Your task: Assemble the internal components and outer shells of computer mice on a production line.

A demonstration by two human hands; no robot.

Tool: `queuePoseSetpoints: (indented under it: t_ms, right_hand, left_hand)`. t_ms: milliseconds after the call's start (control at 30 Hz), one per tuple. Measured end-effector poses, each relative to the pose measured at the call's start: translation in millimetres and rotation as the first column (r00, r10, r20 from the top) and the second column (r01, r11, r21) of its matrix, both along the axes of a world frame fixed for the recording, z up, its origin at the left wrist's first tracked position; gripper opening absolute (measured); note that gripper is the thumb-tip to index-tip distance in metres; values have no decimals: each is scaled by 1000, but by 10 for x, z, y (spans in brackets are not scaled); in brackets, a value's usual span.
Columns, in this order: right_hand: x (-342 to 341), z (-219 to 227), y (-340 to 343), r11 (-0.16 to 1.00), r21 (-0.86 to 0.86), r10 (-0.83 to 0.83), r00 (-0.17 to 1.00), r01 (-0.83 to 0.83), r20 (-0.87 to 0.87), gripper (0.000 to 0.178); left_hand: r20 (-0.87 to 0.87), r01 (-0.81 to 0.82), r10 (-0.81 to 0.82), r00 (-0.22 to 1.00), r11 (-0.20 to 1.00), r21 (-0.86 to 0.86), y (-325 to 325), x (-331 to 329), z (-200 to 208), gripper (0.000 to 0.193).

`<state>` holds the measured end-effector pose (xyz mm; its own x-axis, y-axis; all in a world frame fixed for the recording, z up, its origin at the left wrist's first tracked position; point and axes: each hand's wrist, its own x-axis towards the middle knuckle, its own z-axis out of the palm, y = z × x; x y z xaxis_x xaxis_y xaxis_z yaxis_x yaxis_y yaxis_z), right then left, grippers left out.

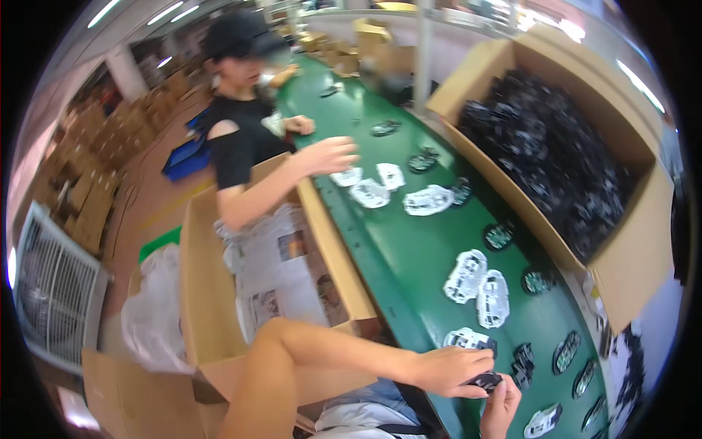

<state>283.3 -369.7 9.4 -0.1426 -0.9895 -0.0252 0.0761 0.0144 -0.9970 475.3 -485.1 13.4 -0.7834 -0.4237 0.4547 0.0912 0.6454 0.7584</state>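
My left hand (452, 369) and my right hand (502, 407) are close together over the green belt (409, 278). Between their fingers is a small black plastic part (484, 380), partly covered, so its exact kind does not show. Just beyond my left hand lies a white plastic shell (468, 339) with a dark piece at its end. To the right of my hands rests a cluster of black parts (523, 364). A white shell (542, 421) lies nearer to me, and two more, one a ribbed white shell (466, 276), lie farther up.
Black pieces with green circuit boards (567, 351) line the belt's right side. A large carton (614, 256) of black parts stands on the right. An open carton (340, 256) lined with newspaper sits left. A co-worker (245, 117) reaches over white shells at the far left.
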Motion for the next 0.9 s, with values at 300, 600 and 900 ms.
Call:
queuePoseSetpoints:
  t_ms: [300, 600, 900]
  right_hand:
    - [205, 19, -183, 995, -102, 1, 999, 4, 49, 24]
    - [245, -61, -134, 986, 154, 5, 936, -63, 353, 29]
    - [-992, 381, 683, 884, 293, -167, 832, 364, -528, 30]
  left_hand:
    - [102, 23, -70, 992, 915, 404, -159, 91, 49, 30]
    - [239, -80, 35, 970, 980, 181, -91, 196, -24, 26]
    - [59, -184, 232, 971, 881, -435, -528, 150, 85, 34]
